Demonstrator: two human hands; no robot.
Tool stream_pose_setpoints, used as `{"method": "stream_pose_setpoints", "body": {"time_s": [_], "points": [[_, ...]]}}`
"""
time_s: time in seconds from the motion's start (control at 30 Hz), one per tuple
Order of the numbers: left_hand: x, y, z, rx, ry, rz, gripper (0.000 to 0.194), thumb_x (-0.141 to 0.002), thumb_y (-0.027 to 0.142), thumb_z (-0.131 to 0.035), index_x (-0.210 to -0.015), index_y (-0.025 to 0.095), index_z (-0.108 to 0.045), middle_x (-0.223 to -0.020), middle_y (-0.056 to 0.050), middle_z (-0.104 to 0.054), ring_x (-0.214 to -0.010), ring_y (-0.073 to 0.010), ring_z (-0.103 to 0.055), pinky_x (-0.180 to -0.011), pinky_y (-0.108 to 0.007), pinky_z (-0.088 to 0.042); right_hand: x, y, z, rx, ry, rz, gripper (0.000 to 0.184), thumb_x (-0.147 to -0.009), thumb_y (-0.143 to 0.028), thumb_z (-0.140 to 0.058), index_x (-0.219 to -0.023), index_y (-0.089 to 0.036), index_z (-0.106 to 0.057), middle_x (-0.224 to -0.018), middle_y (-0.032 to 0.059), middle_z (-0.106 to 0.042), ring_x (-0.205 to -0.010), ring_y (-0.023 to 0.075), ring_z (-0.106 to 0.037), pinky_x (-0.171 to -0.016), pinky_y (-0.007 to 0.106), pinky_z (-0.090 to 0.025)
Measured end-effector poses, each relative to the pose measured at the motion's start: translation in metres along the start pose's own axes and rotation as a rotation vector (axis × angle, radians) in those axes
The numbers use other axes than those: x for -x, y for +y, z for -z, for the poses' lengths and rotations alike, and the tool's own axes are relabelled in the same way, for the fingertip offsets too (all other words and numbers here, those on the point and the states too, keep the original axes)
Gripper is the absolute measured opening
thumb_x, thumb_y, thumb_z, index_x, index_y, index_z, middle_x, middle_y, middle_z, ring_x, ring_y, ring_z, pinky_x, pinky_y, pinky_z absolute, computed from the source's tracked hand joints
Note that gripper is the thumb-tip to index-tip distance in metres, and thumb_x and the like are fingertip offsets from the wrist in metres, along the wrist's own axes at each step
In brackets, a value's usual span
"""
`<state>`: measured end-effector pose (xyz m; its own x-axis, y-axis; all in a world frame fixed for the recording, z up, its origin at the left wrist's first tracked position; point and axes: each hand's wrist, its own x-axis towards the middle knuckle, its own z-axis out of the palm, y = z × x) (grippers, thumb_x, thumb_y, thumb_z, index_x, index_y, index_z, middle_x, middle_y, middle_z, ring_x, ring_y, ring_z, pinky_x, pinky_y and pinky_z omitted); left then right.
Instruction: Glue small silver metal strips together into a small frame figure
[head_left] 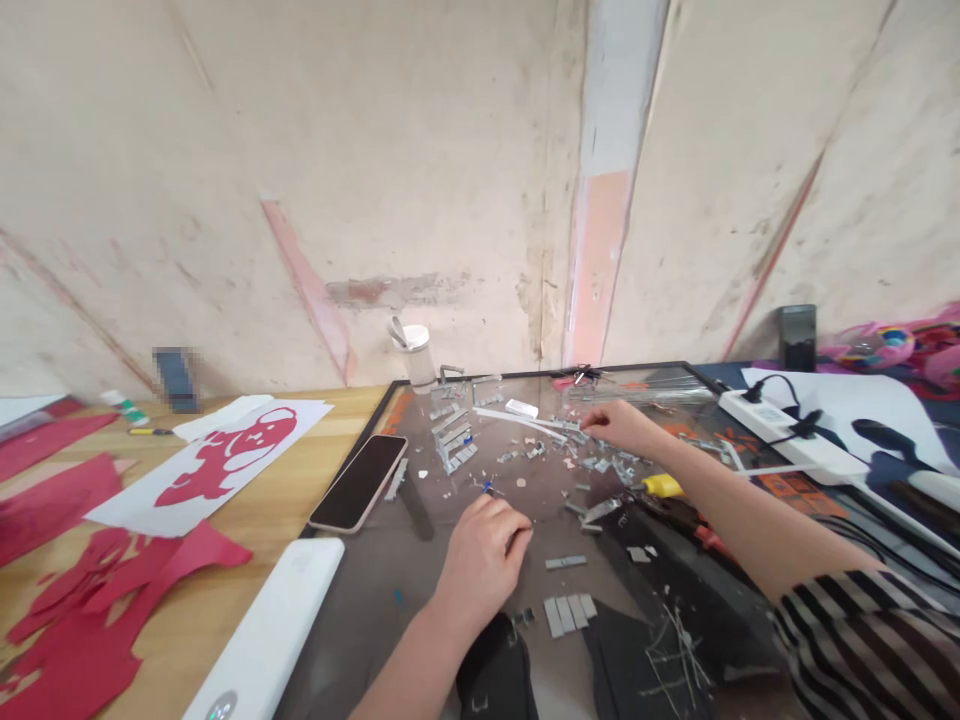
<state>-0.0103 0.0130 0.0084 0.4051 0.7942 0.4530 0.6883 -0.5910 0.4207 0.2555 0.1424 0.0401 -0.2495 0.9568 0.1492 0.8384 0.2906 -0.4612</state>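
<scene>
My left hand (486, 548) rests low over the dark glass-like board (420, 600), its fingers curled. A tiny blue-tipped bit (488, 488) shows just beyond its knuckles; I cannot tell whether the hand touches it. Farther forward, my right hand (621, 425) has its fingertips pinched together at the scattered small grey metal pieces (600, 464). Whatever lies between those fingertips is too small to make out. Near the hands are pale thin strips (521, 420), a small white block (521, 408) and a row of flat grey pieces (570, 613).
A phone (361, 484) and a long white case (262, 630) lie on the left. Red paper cuttings (97, 630) cover the wooden table. At the right are a white power strip (787, 435) and yellow-and-red-handled pliers (664, 487). A lidded cup (417, 358) stands by the wall.
</scene>
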Motion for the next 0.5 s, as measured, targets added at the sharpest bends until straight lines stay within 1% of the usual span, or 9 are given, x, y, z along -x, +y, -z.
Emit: {"method": "stream_pose_setpoints", "body": {"time_s": [0.1, 0.2, 0.27, 0.37, 0.5], "points": [[0.000, 0.001, 0.000, -0.004, 0.001, 0.000, 0.013, -0.084, 0.013, -0.056, -0.076, 0.018, -0.065, -0.073, -0.003, -0.064, -0.074, -0.0174, -0.054, -0.070, -0.030, -0.044, -0.005, -0.022, -0.013, 0.071, -0.010, 0.057, 0.023, -0.073, -0.019, -0.053, -0.084, -0.020, -0.073, -0.078, 0.0004, -0.073, -0.072, 0.0146, -0.064, -0.065, 0.021, -0.046], [0.000, 0.001, 0.000, -0.009, -0.002, -0.001, 0.013, -0.084, 0.012, -0.057, -0.076, 0.017, -0.065, -0.073, -0.003, -0.064, -0.073, -0.0173, -0.054, -0.069, -0.030, -0.043, -0.009, -0.039, -0.027, 0.169, -0.021, 0.124, 0.026, -0.075, -0.016, -0.052, -0.089, -0.022, -0.073, -0.091, 0.0027, -0.072, -0.086, 0.0175, -0.063, -0.077, 0.025, -0.045], [0.000, 0.001, 0.000, -0.013, -0.005, -0.001, 0.013, -0.084, 0.012, -0.057, -0.075, 0.017, -0.065, -0.073, -0.003, -0.064, -0.073, -0.0172, -0.053, -0.069, -0.029, -0.043, -0.011, -0.048, -0.035, 0.237, -0.038, 0.170, 0.028, -0.075, -0.015, -0.053, -0.091, -0.024, -0.073, -0.100, 0.0040, -0.070, -0.096, 0.0202, -0.060, -0.086, 0.029, -0.042], [0.000, 0.000, -0.001, -0.020, -0.011, 0.003, 0.013, -0.084, 0.013, -0.057, -0.075, 0.017, -0.065, -0.073, -0.003, -0.063, -0.073, -0.0171, -0.053, -0.070, -0.029, -0.043, -0.012, -0.057, -0.045, 0.329, -0.070, 0.215, 0.030, -0.075, -0.014, -0.054, -0.096, -0.026, -0.073, -0.108, 0.0054, -0.067, -0.103, 0.0235, -0.055, -0.092, 0.034, -0.038], [-0.001, 0.001, 0.000, -0.021, -0.012, 0.006, 0.013, -0.083, 0.012, -0.057, -0.075, 0.017, -0.066, -0.073, -0.003, -0.063, -0.073, -0.0171, -0.053, -0.070, -0.029, -0.043, -0.013, -0.060, -0.053, 0.423, -0.101, 0.215, 0.032, -0.075, -0.015, -0.055, -0.100, -0.026, -0.071, -0.112, 0.0077, -0.064, -0.108, 0.0266, -0.051, -0.091, 0.038, -0.036]]}}
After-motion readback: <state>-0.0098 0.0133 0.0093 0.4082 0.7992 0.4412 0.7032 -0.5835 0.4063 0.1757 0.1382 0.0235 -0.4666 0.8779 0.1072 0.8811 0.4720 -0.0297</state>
